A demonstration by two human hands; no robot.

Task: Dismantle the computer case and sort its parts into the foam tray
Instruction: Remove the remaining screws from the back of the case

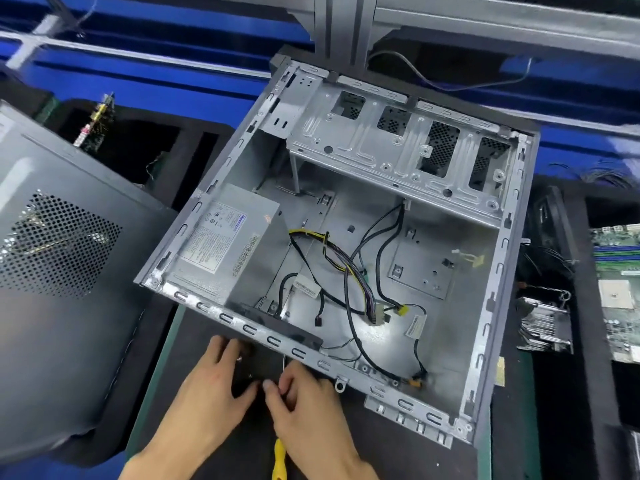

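The right hand (304,407) had its fingers curled down at the near rear wall of the computer case (339,216), apparently pinching something small and dark that could not be made out. A screwdriver (278,459) with a yellow handle showed under that wrist, its shaft rising toward the case; whether the hand held it was unclear. The left hand (214,379) lay flat with fingers spread against the same wall, probably to brace it. The case lay open side up so its power supply (228,251) and loose cables (360,278) stayed reachable. The removed side panel (62,271) rested left; the motherboard (620,292) already sat in the foam tray (588,393) at right.
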